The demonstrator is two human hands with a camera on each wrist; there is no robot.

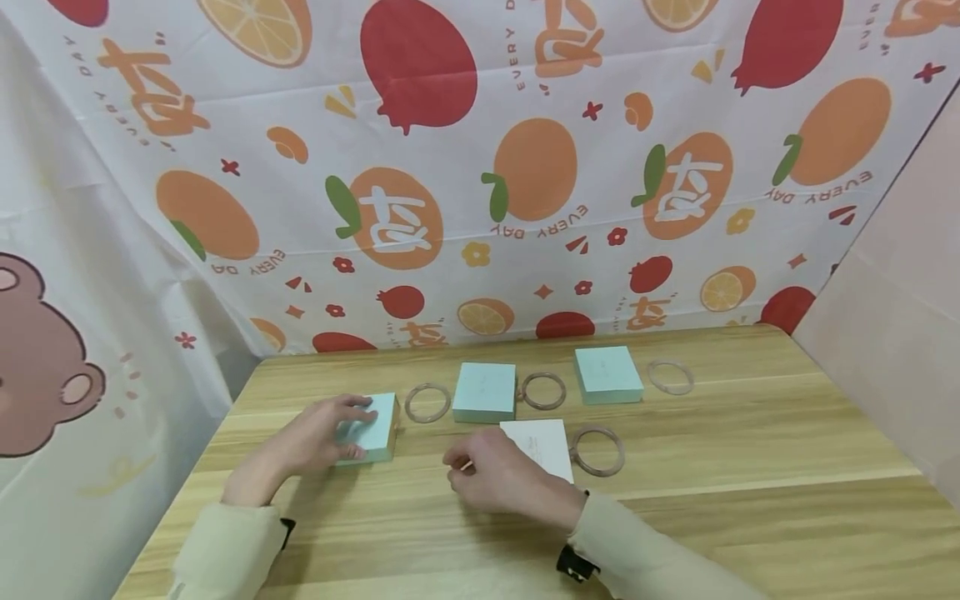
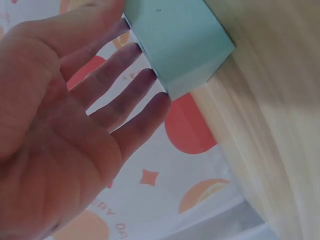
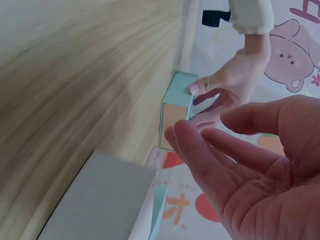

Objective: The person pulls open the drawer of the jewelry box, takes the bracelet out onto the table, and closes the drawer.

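Observation:
My left hand [image 1: 326,433] rests over a mint-green box [image 1: 384,425] at the left of the table. In the left wrist view its fingers are fairly straight, with the tips along an edge of the box [image 2: 185,40]. Its thumb lies at the box's near side in the right wrist view, where a tan end face [image 3: 175,122] shows. My right hand [image 1: 498,475] hovers near the middle of the table, fingers loosely bent and nothing between them. It partly covers a white box [image 1: 543,446] with small printing. A translucent bangle [image 1: 427,403] lies right of the left-hand box.
Two more mint boxes stand behind, one at the middle [image 1: 485,392] and one farther right [image 1: 607,375]. Beside them lie a brownish bangle [image 1: 543,391] and a pale bangle [image 1: 671,377]. Another bangle [image 1: 597,451] adjoins the white box. A fruit-print cloth [image 1: 465,275] hangs behind the table.

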